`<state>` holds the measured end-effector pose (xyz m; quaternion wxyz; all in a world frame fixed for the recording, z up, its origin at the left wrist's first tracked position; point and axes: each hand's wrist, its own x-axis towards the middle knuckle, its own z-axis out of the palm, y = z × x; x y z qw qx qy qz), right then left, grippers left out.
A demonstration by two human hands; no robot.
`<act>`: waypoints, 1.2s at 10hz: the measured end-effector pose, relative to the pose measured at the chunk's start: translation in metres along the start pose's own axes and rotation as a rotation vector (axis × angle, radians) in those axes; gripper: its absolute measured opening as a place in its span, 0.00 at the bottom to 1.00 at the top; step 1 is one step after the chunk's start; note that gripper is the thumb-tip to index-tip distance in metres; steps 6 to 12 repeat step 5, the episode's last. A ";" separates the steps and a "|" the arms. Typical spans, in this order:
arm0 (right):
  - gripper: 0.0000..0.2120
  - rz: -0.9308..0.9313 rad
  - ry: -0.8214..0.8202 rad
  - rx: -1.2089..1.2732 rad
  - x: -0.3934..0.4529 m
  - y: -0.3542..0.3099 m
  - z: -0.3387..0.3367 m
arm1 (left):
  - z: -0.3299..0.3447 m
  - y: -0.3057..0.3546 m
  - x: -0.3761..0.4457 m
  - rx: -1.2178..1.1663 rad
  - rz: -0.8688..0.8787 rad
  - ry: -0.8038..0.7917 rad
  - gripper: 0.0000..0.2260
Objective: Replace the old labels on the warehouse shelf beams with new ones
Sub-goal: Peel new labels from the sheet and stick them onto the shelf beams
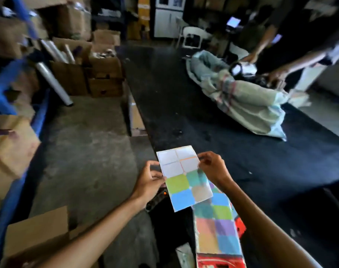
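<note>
I hold a label sheet [184, 176] over the near edge of a long black table [222, 122]. Its upper part is bare white backing, its lower part carries green, teal, blue and tan square labels. My left hand [149, 180] pinches the sheet's left edge. At the right edge, by the white part, my right hand [213, 169] pinches the sheet with thumb and fingers. A second sheet of coloured labels [219, 227] lies on the table under the first, on top of something red.
Another person's hands [275, 74] work at a grey-green sack [242, 97] on the far end of the table. Blue shelf racking [2, 89] with cardboard boxes [12, 144] stands at the left. More boxes [105, 74] and film rolls [52, 78] sit on the concrete floor.
</note>
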<state>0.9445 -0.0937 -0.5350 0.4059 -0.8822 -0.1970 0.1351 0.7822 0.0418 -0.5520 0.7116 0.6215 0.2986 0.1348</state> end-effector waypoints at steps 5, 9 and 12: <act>0.13 0.297 -0.109 -0.439 -0.008 0.100 -0.015 | 0.053 -0.045 0.011 0.305 -0.206 -0.214 0.21; 0.13 0.297 -0.109 -0.439 -0.008 0.100 -0.015 | 0.053 -0.045 0.011 0.305 -0.206 -0.214 0.21; 0.13 0.297 -0.109 -0.439 -0.008 0.100 -0.015 | 0.053 -0.045 0.011 0.305 -0.206 -0.214 0.21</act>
